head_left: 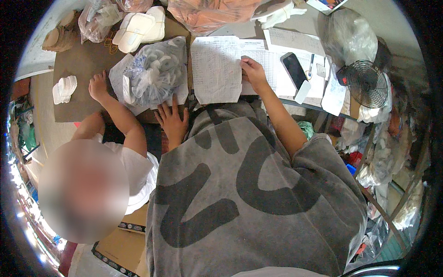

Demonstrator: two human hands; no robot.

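My right hand (253, 75) pinches the right edge of a creased sheet of handwritten paper (216, 69) lying on the table in front of me. Fingers spread, my left hand (173, 121) rests at the table's near edge and holds nothing. Just beyond its fingertips sits a clear plastic bag (157, 69) full of small white pieces, on top of some paper. More printed and written sheets (258, 51) spread to the right, partly beneath the held one. A dark-screened phone (294, 70) lies on them, beside a pen (312, 63).
A person in a white shirt (138, 173) sits close at my left, one hand (98, 87) on the brown table. White pads (140, 30) and an orange-filled bag (214, 14) lie at the back. A small black fan (367, 83) stands at the right.
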